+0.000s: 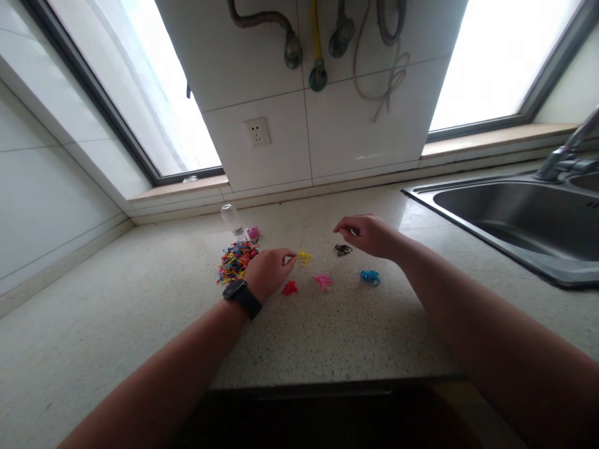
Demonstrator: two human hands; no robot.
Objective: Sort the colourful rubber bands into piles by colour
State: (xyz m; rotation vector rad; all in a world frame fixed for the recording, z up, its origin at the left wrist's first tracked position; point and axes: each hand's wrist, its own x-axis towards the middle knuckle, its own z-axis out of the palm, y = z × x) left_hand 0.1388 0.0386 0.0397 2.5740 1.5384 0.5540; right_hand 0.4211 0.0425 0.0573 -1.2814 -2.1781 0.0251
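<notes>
The left hand (pixel 269 271) was working at the yellow bands (pixel 305 257) on the counter (pixel 299 337), fingers narrow, the right hand (pixel 369 234) curled near the black bands (pixel 343 250), any grip unclear; the next move seemed to need a fine pinch.

Spread over the speckled countertop (pixel 299 349): at the left fingers (pixel 289 254), a yellow cluster (pixel 305 256); nearer than them, red (pixel 290 287) and pink clusters (pixel 322 282). Left of them, a multicoloured heap (pixel 235 262), clear bottle (pixel 231 219) and pink piece (pixel 253 233). Below the right fingers (pixel 346 223), black (pixel 343 249) and blue clusters (pixel 370 277).
</notes>
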